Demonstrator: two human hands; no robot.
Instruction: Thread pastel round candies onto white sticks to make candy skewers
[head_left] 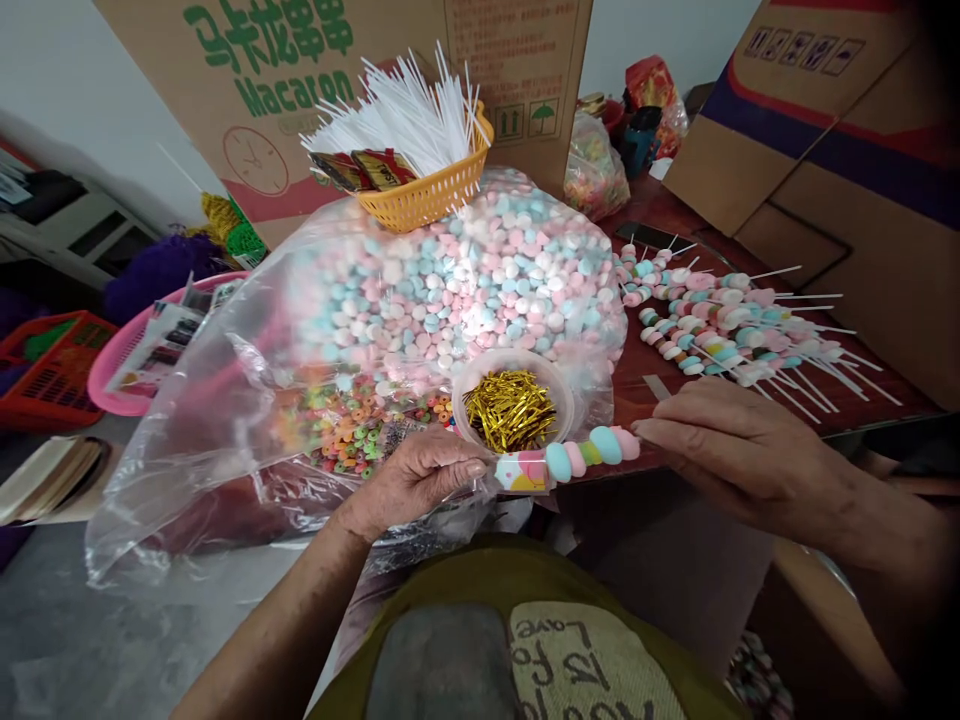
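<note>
In front of my body I hold a marshmallow skewer (592, 452) level, with pink, blue and green pieces on it. A clear printed wrapper (523, 472) covers its left part. My left hand (424, 470) is closed in a pinch on the wrapper's left end. At the skewer's right end, my right hand (742, 455) has its fingers pressed together; the stick is hidden in them. Just behind the skewer stands a round tub (568, 395) with gold twist ties (510, 410) in it.
A large clear bag of pastel marshmallows (487, 270) fills the table's middle, with a yellow basket (424, 200) of white sticks on top. Several finished skewers (742, 320) lie at the right. Colourful ring candies (360, 430) are at left. Cardboard boxes (517, 60) stand behind.
</note>
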